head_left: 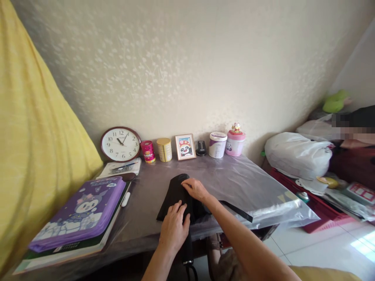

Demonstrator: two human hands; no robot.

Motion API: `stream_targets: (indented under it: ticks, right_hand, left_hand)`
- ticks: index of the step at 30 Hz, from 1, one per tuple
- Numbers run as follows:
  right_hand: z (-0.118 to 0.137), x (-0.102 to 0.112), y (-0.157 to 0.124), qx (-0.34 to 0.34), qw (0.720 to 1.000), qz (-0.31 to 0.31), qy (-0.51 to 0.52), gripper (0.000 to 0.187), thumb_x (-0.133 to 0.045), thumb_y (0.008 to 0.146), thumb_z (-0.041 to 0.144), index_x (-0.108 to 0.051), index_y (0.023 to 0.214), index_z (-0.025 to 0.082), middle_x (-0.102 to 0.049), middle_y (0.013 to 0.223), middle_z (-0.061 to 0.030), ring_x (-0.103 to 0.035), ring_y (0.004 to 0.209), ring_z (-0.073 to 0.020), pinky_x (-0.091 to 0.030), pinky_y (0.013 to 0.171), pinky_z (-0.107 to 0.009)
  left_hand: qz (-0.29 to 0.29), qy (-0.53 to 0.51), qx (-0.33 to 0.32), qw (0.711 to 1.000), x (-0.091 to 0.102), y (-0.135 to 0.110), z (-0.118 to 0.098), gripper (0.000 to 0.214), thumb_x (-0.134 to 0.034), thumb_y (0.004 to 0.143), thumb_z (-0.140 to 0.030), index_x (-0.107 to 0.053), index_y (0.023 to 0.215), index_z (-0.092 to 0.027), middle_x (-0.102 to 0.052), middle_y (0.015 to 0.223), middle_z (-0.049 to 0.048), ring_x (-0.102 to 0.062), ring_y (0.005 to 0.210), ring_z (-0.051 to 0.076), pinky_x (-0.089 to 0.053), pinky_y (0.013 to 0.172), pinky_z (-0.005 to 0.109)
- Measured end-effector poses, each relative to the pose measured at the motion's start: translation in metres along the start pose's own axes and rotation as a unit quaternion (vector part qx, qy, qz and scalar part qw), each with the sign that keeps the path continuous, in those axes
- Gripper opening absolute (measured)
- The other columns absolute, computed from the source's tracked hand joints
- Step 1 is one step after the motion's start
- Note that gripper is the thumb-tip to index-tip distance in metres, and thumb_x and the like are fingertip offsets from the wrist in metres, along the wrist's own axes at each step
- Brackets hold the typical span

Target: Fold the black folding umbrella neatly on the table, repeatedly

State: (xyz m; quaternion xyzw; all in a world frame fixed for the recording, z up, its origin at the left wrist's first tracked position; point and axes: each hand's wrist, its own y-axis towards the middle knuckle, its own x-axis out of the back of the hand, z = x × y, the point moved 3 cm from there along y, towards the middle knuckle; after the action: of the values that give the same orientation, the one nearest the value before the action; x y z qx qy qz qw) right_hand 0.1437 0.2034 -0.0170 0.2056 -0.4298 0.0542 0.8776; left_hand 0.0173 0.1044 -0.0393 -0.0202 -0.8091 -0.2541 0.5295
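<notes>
A black folding umbrella (173, 195) lies on the table, its fabric bunched and loose. The handle (187, 249), with a wrist loop, sticks out over the near table edge towards me. My left hand (175, 225) rests on the lower fabric, fingers stretched out and slightly apart. Near the far end of the umbrella, my right hand (197, 190) pinches a fold of the cloth between thumb and fingers. A black strap (238, 210) trails out to the right beneath my right forearm. My right arm hides part of the fabric.
Along the wall stand a clock (120, 144), a pink can (148, 151), a yellow can (164, 150), a framed panda picture (185, 147) and two tubs. A purple binder (82, 214) lies left on books. At right are plastic bags (299, 154) and a person.
</notes>
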Motion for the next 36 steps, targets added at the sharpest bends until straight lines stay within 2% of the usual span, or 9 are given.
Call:
stream_targets:
  ticks: [3,6,8,15,18,22,26,31,36]
  right_hand:
    - [-0.028,0.014,-0.002,-0.122,0.991,-0.035,-0.045,0.029,-0.043,0.084,0.018,-0.066,0.100,0.022,-0.067,0.105,-0.0025,-0.059,0.099,-0.0153,-0.040,0.088,-0.023]
    - [-0.053,0.022,-0.011,-0.225,0.971,-0.008,-0.074,0.030,-0.043,0.082,0.019,-0.067,0.101,0.021,-0.068,0.105,-0.0050,-0.060,0.100,-0.0180,-0.041,0.084,-0.024]
    - [-0.065,0.024,-0.017,-0.262,0.962,0.010,-0.083,0.030,-0.044,0.081,0.019,-0.067,0.102,0.020,-0.067,0.106,-0.0076,-0.059,0.102,-0.0203,-0.041,0.083,-0.026]
    - [-0.078,0.021,-0.024,-0.274,0.959,0.024,-0.062,0.030,-0.047,0.078,0.016,-0.067,0.100,0.016,-0.067,0.103,-0.0116,-0.059,0.101,-0.0220,-0.041,0.082,-0.027]
    - [-0.075,0.019,-0.023,-0.268,0.962,0.036,-0.030,0.026,-0.047,0.077,0.015,-0.069,0.091,0.016,-0.070,0.084,-0.0074,-0.063,0.087,-0.0184,-0.043,0.074,-0.024]
    - [-0.071,0.016,-0.022,-0.270,0.961,0.056,0.025,0.021,-0.047,0.075,0.012,-0.068,0.076,0.015,-0.066,0.062,-0.0019,-0.062,0.063,-0.0127,-0.044,0.062,-0.020]
    - [-0.073,0.011,-0.021,-0.300,0.948,0.065,0.087,0.020,-0.045,0.077,0.013,-0.066,0.075,0.014,-0.064,0.061,-0.0019,-0.058,0.052,-0.0103,-0.045,0.052,-0.019]
    - [-0.076,0.007,-0.020,-0.328,0.930,0.055,0.154,0.020,-0.045,0.079,0.018,-0.062,0.072,0.013,-0.061,0.060,-0.0020,-0.057,0.051,-0.0097,-0.045,0.049,-0.019]
    - [-0.077,0.007,-0.020,-0.325,0.928,0.029,0.182,0.019,-0.047,0.079,0.017,-0.058,0.063,0.013,-0.054,0.054,0.0009,-0.049,0.047,-0.0069,-0.037,0.045,-0.016]
  left_hand:
    - [-0.005,-0.012,0.002,1.000,-0.001,0.000,0.001,0.033,-0.041,0.086,-0.025,-0.058,0.113,-0.017,-0.057,0.120,0.0090,-0.052,0.108,0.021,-0.045,0.091,0.036]
    - [-0.006,-0.016,0.000,1.000,-0.001,0.000,0.001,0.033,-0.040,0.086,-0.026,-0.058,0.113,-0.017,-0.057,0.121,0.0087,-0.052,0.108,0.021,-0.044,0.091,0.037]
    - [-0.001,-0.016,0.002,1.000,-0.001,0.000,0.001,0.034,-0.039,0.086,-0.026,-0.057,0.113,-0.017,-0.056,0.121,0.0085,-0.052,0.108,0.021,-0.044,0.091,0.036]
    - [0.011,-0.023,0.005,1.000,0.000,0.000,0.000,0.035,-0.039,0.086,-0.026,-0.057,0.114,-0.016,-0.055,0.123,0.0094,-0.051,0.110,0.023,-0.045,0.092,0.038]
    - [0.009,-0.025,0.010,1.000,0.000,0.000,0.000,0.034,-0.039,0.086,-0.026,-0.057,0.114,-0.017,-0.055,0.123,0.0091,-0.050,0.110,0.023,-0.044,0.092,0.039]
    - [0.007,-0.028,0.010,1.000,-0.001,0.000,0.000,0.034,-0.039,0.086,-0.026,-0.057,0.114,-0.017,-0.055,0.123,0.0081,-0.050,0.110,0.022,-0.044,0.093,0.038]
    - [0.005,-0.021,0.006,1.000,-0.001,0.000,0.001,0.034,-0.039,0.086,-0.027,-0.057,0.113,-0.017,-0.056,0.122,0.0085,-0.051,0.109,0.022,-0.044,0.092,0.037]
    - [0.014,-0.013,0.001,1.000,0.001,0.000,0.000,0.035,-0.039,0.087,-0.026,-0.057,0.114,-0.015,-0.055,0.123,0.0093,-0.050,0.110,0.022,-0.043,0.093,0.037]
    - [0.014,-0.013,0.007,1.000,0.002,0.000,-0.001,0.035,-0.038,0.087,-0.026,-0.057,0.114,-0.016,-0.055,0.123,0.0087,-0.050,0.111,0.022,-0.043,0.094,0.036]
